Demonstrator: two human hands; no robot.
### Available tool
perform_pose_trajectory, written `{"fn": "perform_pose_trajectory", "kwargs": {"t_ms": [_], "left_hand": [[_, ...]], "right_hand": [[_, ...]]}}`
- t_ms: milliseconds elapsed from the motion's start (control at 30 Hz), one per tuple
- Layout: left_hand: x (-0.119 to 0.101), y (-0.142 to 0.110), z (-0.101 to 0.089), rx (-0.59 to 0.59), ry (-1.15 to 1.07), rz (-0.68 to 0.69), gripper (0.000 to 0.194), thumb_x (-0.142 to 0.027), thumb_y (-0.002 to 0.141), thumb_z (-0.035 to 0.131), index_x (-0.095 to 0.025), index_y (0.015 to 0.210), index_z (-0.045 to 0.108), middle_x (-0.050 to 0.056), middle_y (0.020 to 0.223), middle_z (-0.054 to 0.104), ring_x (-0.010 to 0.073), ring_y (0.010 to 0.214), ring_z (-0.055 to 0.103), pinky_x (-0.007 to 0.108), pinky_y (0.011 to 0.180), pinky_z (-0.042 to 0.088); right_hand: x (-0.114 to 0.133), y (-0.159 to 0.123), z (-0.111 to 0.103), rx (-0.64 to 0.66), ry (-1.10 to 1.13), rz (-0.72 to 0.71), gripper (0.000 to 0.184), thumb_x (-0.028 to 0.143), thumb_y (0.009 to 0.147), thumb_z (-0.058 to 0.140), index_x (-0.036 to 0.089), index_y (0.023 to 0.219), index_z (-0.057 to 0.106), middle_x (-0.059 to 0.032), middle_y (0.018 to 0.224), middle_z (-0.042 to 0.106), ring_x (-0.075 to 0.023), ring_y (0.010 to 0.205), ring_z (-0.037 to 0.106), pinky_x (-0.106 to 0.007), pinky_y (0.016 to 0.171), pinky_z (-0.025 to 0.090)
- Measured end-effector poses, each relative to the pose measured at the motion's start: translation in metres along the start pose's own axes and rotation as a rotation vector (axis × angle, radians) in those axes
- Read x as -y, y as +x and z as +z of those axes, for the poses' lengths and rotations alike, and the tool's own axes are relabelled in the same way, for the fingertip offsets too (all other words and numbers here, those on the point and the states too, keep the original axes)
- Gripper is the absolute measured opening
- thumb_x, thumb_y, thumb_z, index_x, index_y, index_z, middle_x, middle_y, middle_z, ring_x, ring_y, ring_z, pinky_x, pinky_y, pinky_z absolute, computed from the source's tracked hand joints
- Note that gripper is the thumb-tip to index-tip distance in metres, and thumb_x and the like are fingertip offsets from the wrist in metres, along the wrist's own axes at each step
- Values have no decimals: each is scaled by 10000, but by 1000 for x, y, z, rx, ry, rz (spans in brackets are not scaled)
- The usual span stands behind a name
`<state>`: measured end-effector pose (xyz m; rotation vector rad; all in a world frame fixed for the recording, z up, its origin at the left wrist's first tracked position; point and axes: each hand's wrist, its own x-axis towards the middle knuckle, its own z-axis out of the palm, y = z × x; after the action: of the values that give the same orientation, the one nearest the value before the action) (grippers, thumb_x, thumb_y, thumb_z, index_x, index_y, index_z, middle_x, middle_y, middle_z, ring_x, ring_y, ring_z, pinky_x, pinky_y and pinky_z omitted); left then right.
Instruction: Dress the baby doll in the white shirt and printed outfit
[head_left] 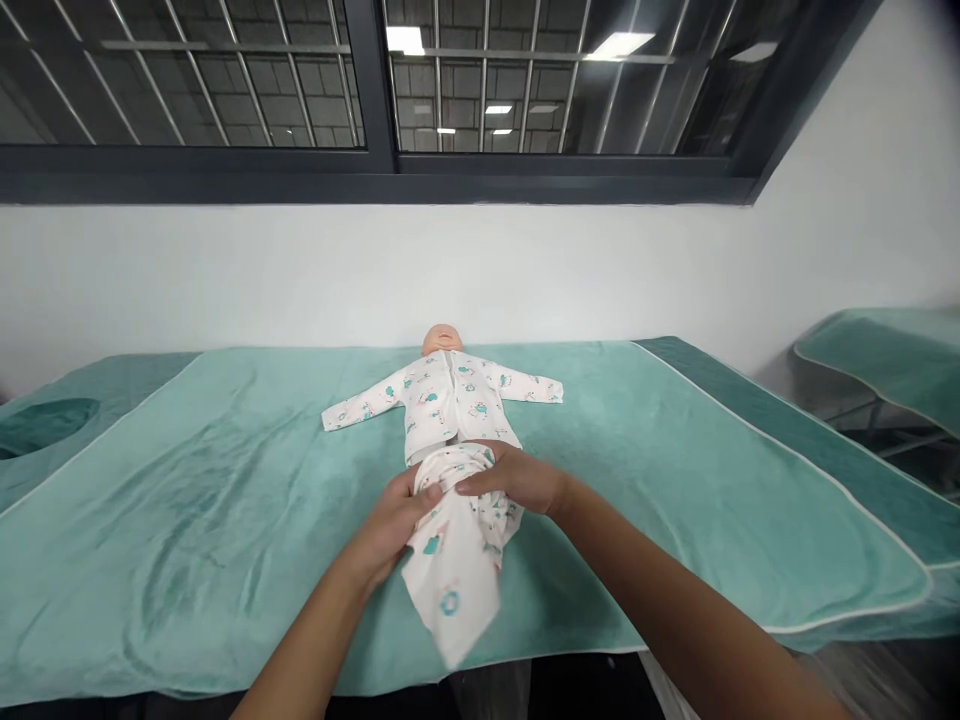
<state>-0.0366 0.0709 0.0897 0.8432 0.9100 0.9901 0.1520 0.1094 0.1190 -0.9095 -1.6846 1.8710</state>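
A baby doll [442,340] lies on its back on a teal towel [225,500], head toward the wall, arms spread. It wears a white printed top [446,395]. White printed trousers [454,580] cover its legs, the cloth hanging loose toward the near edge. My left hand [394,525] grips the trousers' waist on the left side, fingers curled into the cloth. My right hand [517,478] holds the waist on the right, fingers closed over the bunched fabric at the doll's belly.
The towel covers a padded table [825,450] against a white wall, under a dark-framed window [375,170]. A face hole [45,425] shows at the table's left end. A second towel-covered table [892,350] stands at the right.
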Motion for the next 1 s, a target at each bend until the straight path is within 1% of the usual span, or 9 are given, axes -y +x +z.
{"fn": "perform_pose_trajectory", "kwargs": {"t_ms": [67,133,233,333,400,533,667,833,1000], "left_hand": [[-4,-4,-2,124,88,-17,613,-409,633,848,-123,1145,670,136,995,742,264,843,694,333,743,534],[-5,-4,0,150,114,2,604,-347,624,860,-131,1155,670,128,1020,740,269,890,689,339,787,526],[-2,-1,6,28,-3,84,548,-411,729,778,-131,1182,652,130,1072,726,268,960,676,339,837,513],[5,4,10,-39,-125,108,565,-436,770,740,-127,1225,613,141,1106,711,266,980,674,333,834,517],[8,5,11,-74,-165,95,587,-437,774,740,-127,1249,591,144,1110,708,260,974,678,326,825,520],[4,-1,15,-99,-174,54,649,-492,761,737,-123,1274,585,156,1108,708,263,939,689,339,817,527],[3,-19,28,-144,-151,22,643,-526,785,697,-134,1282,587,155,1098,713,278,933,692,362,793,536],[34,-53,38,-350,-190,19,590,-481,787,708,-186,1284,594,119,1128,711,263,968,690,340,793,541],[80,-81,31,-436,-217,-61,553,-514,780,694,-239,1252,608,90,1153,707,283,1039,671,333,786,550]], "right_hand": [[-8,3,1,-34,171,-70,489,341,668,817,185,1109,677,-60,1040,707,-226,979,652,-369,876,504],[-14,5,1,-32,245,-109,474,348,700,797,175,1123,670,-72,1043,705,-210,940,657,-348,844,507],[-15,5,-1,-14,137,-63,454,381,729,778,175,1120,675,-60,1017,704,-185,902,651,-307,799,500],[-11,3,-3,99,-51,53,436,368,646,837,171,1011,703,-30,928,708,-179,849,648,-281,745,501],[-10,3,-1,118,-80,80,449,358,611,855,173,990,702,-26,911,713,-193,851,654,-294,754,511],[-14,8,4,-56,-57,-16,479,383,688,791,202,1115,670,-36,1018,711,-214,958,649,-330,846,500],[-15,10,5,-121,-317,-89,443,434,718,752,194,1085,686,-26,1020,705,-222,960,630,-322,830,480],[-7,6,8,-18,-747,-97,254,404,756,694,161,828,699,-18,823,696,-203,798,605,-275,657,430],[-9,9,22,-12,-951,-69,103,282,731,653,183,702,661,-22,738,674,-169,685,553,-271,603,345]]}}
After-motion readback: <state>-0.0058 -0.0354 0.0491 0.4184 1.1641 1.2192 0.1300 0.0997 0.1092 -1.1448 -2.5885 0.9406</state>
